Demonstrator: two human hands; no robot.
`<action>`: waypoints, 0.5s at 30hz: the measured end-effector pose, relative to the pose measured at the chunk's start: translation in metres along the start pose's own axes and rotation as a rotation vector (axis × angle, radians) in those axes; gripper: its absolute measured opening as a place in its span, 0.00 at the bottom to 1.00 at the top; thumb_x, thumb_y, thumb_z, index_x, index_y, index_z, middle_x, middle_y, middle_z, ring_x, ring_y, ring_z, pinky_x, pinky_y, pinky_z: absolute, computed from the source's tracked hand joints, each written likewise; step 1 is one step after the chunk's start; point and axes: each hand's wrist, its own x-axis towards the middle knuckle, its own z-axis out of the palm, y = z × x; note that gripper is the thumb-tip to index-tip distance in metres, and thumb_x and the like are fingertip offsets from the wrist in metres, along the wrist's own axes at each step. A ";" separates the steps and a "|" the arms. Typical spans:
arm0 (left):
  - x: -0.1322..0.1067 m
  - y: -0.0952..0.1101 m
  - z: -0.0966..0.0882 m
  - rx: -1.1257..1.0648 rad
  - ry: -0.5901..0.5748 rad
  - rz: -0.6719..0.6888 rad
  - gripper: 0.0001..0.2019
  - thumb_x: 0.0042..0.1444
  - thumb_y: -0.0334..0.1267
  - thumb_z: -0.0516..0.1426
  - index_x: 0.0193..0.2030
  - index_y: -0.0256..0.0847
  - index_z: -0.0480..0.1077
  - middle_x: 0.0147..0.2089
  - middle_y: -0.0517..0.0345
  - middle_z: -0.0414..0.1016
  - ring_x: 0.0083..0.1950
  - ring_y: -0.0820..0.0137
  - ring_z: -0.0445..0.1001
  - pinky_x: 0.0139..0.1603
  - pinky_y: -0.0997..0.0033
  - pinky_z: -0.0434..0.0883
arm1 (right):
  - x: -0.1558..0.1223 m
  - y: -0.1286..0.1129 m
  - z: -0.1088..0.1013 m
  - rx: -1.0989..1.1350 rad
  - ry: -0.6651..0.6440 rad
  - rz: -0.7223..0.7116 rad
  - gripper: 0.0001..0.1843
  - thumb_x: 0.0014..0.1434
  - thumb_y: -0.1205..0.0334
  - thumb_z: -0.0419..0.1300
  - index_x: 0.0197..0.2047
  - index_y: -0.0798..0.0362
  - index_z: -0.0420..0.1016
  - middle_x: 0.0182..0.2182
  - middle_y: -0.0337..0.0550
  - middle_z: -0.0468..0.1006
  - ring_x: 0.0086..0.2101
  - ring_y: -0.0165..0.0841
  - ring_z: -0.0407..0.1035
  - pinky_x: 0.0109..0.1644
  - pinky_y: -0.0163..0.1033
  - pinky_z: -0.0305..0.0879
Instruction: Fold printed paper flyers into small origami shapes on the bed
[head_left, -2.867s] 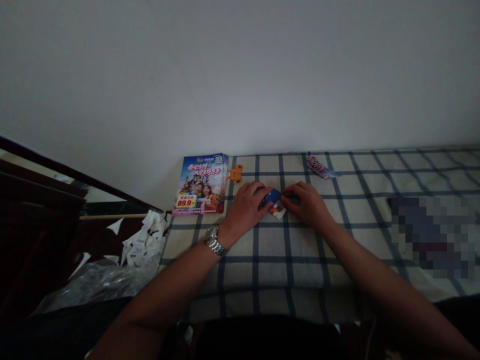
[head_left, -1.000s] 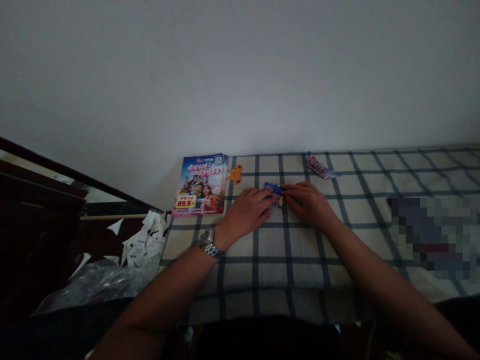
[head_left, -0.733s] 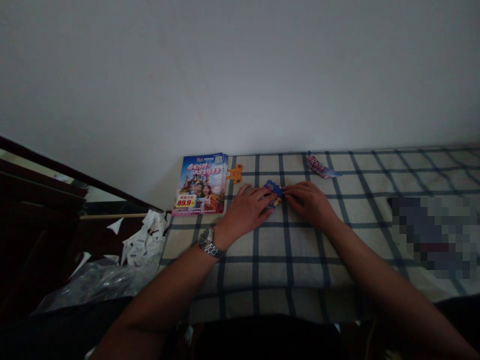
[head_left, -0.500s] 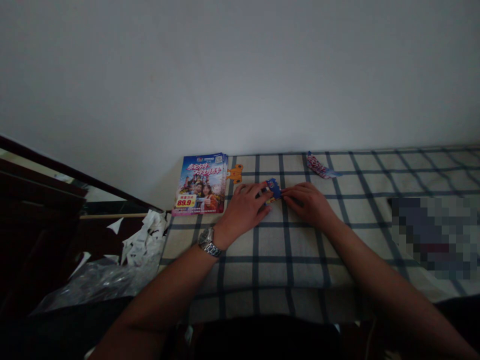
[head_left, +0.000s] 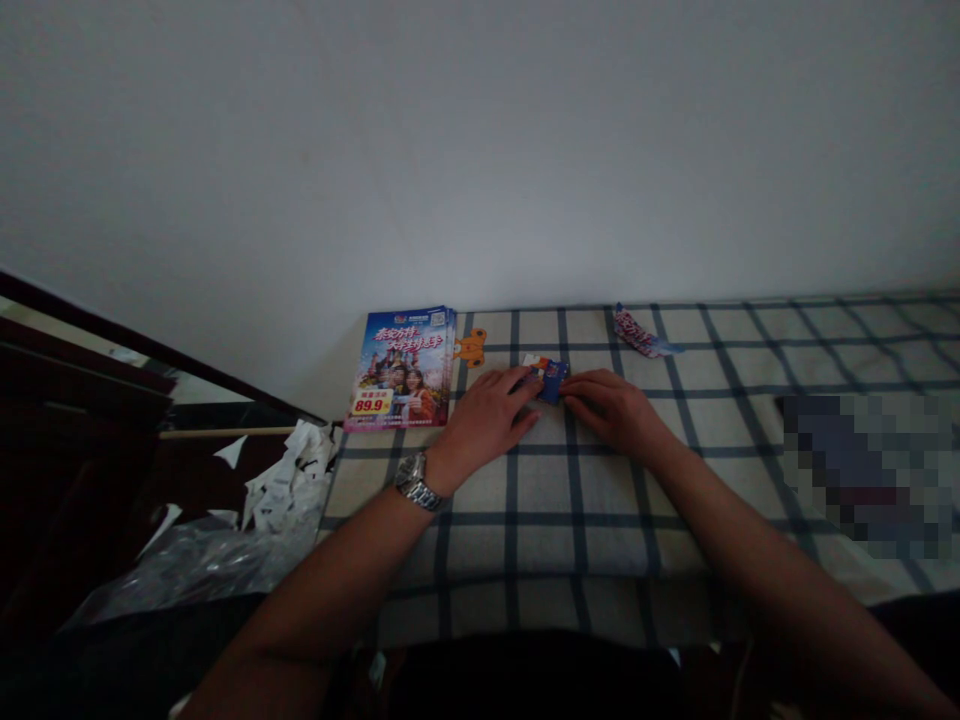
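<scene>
A small folded piece of blue printed paper (head_left: 550, 375) lies on the checked cloth (head_left: 540, 500) between my two hands. My left hand (head_left: 487, 415), with a metal watch on its wrist, rests on the cloth and its fingertips pinch the paper's left edge. From the right, the fingertips of my right hand (head_left: 611, 408) press on the same paper. Much of the paper is hidden by the fingers.
A stack of colourful leaflets (head_left: 401, 368) lies at the cloth's far left corner, with a small orange paper figure (head_left: 471, 347) beside it. Another folded paper piece (head_left: 637, 333) lies near the wall. Torn paper scraps (head_left: 289, 480) and clear plastic (head_left: 195, 565) sit left of the cloth's edge.
The folded paper has been turned and shifted slightly away from me, towards the wall. Both hands followed it and stay on it.
</scene>
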 end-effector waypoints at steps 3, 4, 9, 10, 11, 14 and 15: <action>0.000 -0.001 0.001 -0.018 -0.012 0.020 0.20 0.71 0.43 0.57 0.67 0.41 0.68 0.70 0.47 0.67 0.67 0.55 0.69 0.69 0.47 0.69 | 0.000 0.001 0.000 -0.007 0.030 0.013 0.12 0.70 0.62 0.60 0.52 0.48 0.82 0.49 0.50 0.84 0.51 0.43 0.78 0.58 0.54 0.76; 0.000 0.000 0.002 -0.027 -0.014 0.028 0.20 0.71 0.42 0.57 0.67 0.42 0.68 0.70 0.47 0.67 0.67 0.55 0.69 0.69 0.48 0.69 | 0.000 0.001 0.000 -0.006 0.034 0.018 0.12 0.70 0.62 0.60 0.52 0.48 0.82 0.50 0.50 0.84 0.51 0.43 0.77 0.59 0.54 0.75; 0.001 0.001 0.003 -0.063 -0.025 0.076 0.22 0.70 0.37 0.57 0.69 0.44 0.66 0.70 0.49 0.68 0.67 0.57 0.70 0.68 0.49 0.70 | -0.001 0.005 0.003 0.011 0.026 0.017 0.12 0.70 0.64 0.60 0.53 0.47 0.82 0.52 0.49 0.83 0.53 0.43 0.77 0.60 0.54 0.75; 0.001 0.001 0.003 -0.064 -0.027 0.083 0.22 0.69 0.36 0.58 0.69 0.44 0.67 0.70 0.49 0.68 0.66 0.57 0.70 0.67 0.49 0.70 | -0.001 0.005 0.003 0.013 0.024 0.011 0.12 0.69 0.64 0.60 0.52 0.47 0.82 0.52 0.49 0.83 0.53 0.43 0.77 0.60 0.54 0.75; 0.001 0.001 0.004 -0.065 -0.027 0.089 0.21 0.69 0.35 0.58 0.68 0.44 0.67 0.69 0.49 0.68 0.66 0.58 0.71 0.67 0.49 0.71 | -0.001 0.006 0.004 0.017 0.019 0.002 0.12 0.69 0.64 0.60 0.52 0.46 0.82 0.51 0.48 0.83 0.53 0.43 0.77 0.60 0.54 0.75; 0.002 0.001 0.003 -0.068 -0.028 0.097 0.20 0.69 0.34 0.58 0.66 0.45 0.69 0.68 0.50 0.70 0.66 0.58 0.71 0.67 0.48 0.70 | -0.002 0.007 0.004 0.029 -0.010 -0.019 0.11 0.68 0.64 0.62 0.51 0.46 0.82 0.50 0.47 0.83 0.52 0.43 0.78 0.58 0.54 0.76; 0.002 0.001 0.002 -0.068 -0.032 0.096 0.19 0.69 0.34 0.58 0.66 0.45 0.69 0.68 0.50 0.70 0.66 0.58 0.70 0.68 0.48 0.69 | -0.002 0.007 0.004 0.030 -0.021 -0.021 0.11 0.68 0.64 0.62 0.51 0.45 0.82 0.50 0.48 0.83 0.52 0.43 0.78 0.58 0.54 0.76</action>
